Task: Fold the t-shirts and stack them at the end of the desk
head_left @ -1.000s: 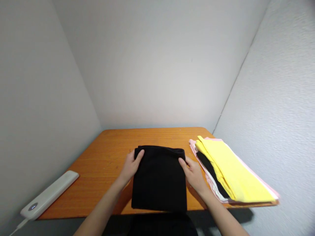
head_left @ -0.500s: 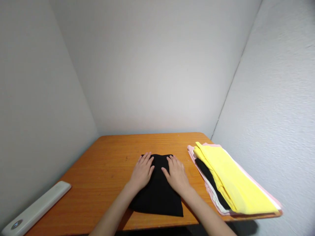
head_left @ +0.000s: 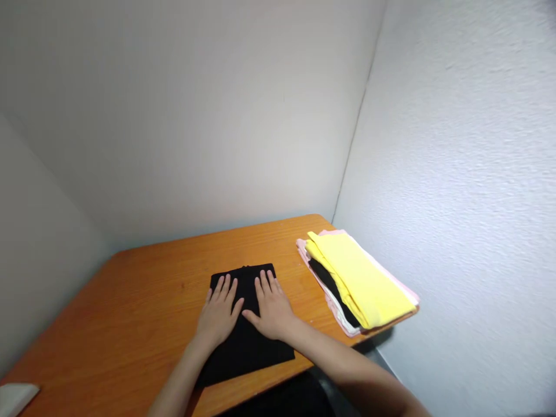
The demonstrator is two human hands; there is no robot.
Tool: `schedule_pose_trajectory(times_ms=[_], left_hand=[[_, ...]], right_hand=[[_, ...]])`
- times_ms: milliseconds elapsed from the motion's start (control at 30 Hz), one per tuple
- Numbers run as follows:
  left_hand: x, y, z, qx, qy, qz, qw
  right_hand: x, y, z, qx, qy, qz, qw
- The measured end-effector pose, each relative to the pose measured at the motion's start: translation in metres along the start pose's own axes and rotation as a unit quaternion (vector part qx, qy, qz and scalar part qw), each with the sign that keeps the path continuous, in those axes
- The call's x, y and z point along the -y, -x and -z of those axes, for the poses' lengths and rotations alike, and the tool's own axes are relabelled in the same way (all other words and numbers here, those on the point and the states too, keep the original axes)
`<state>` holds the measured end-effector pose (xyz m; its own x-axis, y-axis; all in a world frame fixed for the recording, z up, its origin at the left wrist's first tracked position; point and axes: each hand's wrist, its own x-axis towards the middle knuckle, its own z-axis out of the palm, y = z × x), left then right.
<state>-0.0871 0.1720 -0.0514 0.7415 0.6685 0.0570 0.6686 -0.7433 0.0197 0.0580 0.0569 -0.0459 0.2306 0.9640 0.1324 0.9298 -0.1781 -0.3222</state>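
Note:
A folded black cloth (head_left: 249,353) lies on the orange wooden table (head_left: 143,301) near its front edge. My left hand (head_left: 219,315) rests flat on the cloth's left half, fingers spread. Beside it my right hand (head_left: 271,310) lies flat on the cloth's middle, fingers stretched out toward the far wall. Both palms press on the fabric and hold nothing.
A stack of folded cloths (head_left: 356,278), yellow on top with black, white and pink beneath, sits at the table's right end against the textured wall. A white device's corner (head_left: 15,397) shows at the bottom left. Plain walls enclose the table on three sides.
The cloth was held by its far edge, hanging off the table; now it is folded smaller, with both hands flat on top. The view has swung left and tilted.

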Motion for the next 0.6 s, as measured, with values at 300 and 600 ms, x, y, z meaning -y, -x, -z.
schedule_pose_trajectory(times_ms=[300, 600], left_hand=[[-0.02, 0.026, 0.005, 0.0, -0.039, 0.049, 0.998], [-0.03, 0.075, -0.008, -0.065, 0.039, 0.074, 0.994]], right_hand=[[0.0, 0.022, 0.013, 0.011, -0.017, 0.038, 0.999], [-0.002, 0.072, 0.023, -0.054, -0.038, 0.074, 0.995]])
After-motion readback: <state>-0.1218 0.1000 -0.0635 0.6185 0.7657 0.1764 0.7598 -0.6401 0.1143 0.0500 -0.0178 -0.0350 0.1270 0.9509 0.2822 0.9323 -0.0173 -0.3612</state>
